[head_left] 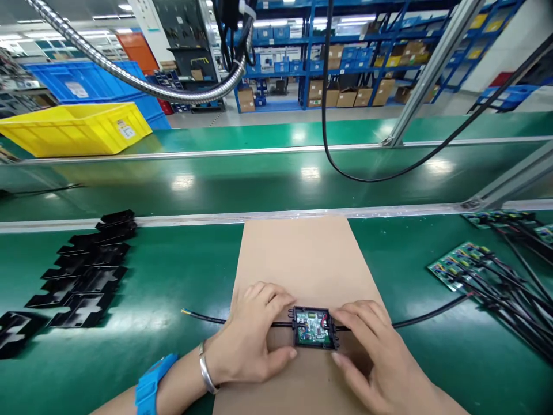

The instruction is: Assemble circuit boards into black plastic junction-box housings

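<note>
A small black box with a green circuit board inside lies open on a brown cardboard sheet. Black cable runs out of both its sides, the left part ending in bare coloured wires. On the box's left side, my left hand rests over the cable, thumb and fingers apart, fingertips at the box's edge. My right hand is at the right side, thumb and fingers spread around the box's right end, over the cable. Neither hand visibly grips anything.
Black plastic housings are lined up at the left. Circuit boards with cables lie at the right. Beyond the bench stands a yellow bin beside blue bins. A black cable and a metal hose hang overhead.
</note>
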Motion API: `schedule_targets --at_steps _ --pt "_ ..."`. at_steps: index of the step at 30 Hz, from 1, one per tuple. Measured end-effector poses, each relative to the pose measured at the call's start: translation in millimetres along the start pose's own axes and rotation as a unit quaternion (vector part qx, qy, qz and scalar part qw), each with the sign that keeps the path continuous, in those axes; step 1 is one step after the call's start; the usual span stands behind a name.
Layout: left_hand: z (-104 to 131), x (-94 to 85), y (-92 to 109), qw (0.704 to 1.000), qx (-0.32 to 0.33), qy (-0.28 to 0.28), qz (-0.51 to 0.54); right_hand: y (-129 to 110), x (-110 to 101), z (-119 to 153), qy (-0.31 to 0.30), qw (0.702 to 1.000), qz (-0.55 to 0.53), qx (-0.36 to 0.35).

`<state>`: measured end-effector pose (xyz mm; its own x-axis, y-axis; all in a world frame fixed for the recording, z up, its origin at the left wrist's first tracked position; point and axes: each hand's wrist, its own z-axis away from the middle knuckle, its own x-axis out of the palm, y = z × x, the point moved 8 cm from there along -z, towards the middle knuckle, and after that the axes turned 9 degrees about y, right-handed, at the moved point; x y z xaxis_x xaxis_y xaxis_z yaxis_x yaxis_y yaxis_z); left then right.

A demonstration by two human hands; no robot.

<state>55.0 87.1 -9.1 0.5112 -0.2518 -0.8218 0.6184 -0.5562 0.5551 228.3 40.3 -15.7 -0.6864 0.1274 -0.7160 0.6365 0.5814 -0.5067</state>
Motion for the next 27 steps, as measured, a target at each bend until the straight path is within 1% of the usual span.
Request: schedule_targets --at_steps 3,5,7,8,11,14,16,18,20,21,22,24,26,27 --pt "0.1 4.1 1.9 1.000 0.007 0.009 -0.013 -9.3 -1.6 -2.9 0.018 0.999 0.037 -0.028" --pt "0.4 6.6 1.5 1.000 0.011 0.015 -0.014 -20.2 -4.5 -7.5 0.032 0.996 0.061 -0.061" --pt "0.5 8.7 0.9 1.000 0.018 0.018 -0.011 -32.2 -3.8 -13.6 0.030 0.992 0.081 -0.088" --pt "0.4 9.3 0.6 1.000 0.020 0.020 -0.010 -37.4 -0.4 -16.7 0.018 0.991 0.092 -0.093" --pt "0.2 10.6 -0.5 1.000 0.017 0.017 -0.007 -47.7 15.9 -24.8 -0.011 0.989 0.127 -0.079" --pt "0.1 10.6 -1.0 1.000 0.009 0.016 -0.005 -53.1 28.8 -30.7 -0.001 0.989 0.133 -0.063" --pt "-0.3 10.0 -0.3 1.000 0.011 0.019 -0.005 -50.3 34.1 -32.5 -0.014 0.991 0.126 -0.048" --pt "-0.8 10.0 0.3 1.000 0.015 0.022 -0.006 -40.4 34.1 -31.2 -0.047 0.993 0.111 -0.016" --pt "-1.0 10.6 -0.1 1.000 0.011 0.022 -0.009 -31.1 27.4 -26.1 -0.074 0.994 0.080 -0.001" --pt "-0.9 10.9 -0.3 1.000 0.009 0.021 -0.009 -27.9 20.6 -22.9 -0.074 0.995 0.069 -0.003" --pt "-0.7 10.8 -0.3 1.000 0.007 0.021 -0.011 -25.9 11.9 -19.5 -0.062 0.996 0.063 -0.014" --pt "0.2 9.2 2.6 0.999 0.014 0.032 -0.021 -21.9 -8.3 -12.5 -0.017 0.996 0.077 -0.032" --pt "2.0 8.1 10.6 0.997 0.044 0.042 -0.043 -15.8 -23.2 -5.9 0.019 0.993 0.112 -0.029" --pt "3.4 9.0 16.5 0.995 0.068 0.042 -0.056 -12.8 -26.3 -3.1 0.021 0.991 0.127 -0.025"
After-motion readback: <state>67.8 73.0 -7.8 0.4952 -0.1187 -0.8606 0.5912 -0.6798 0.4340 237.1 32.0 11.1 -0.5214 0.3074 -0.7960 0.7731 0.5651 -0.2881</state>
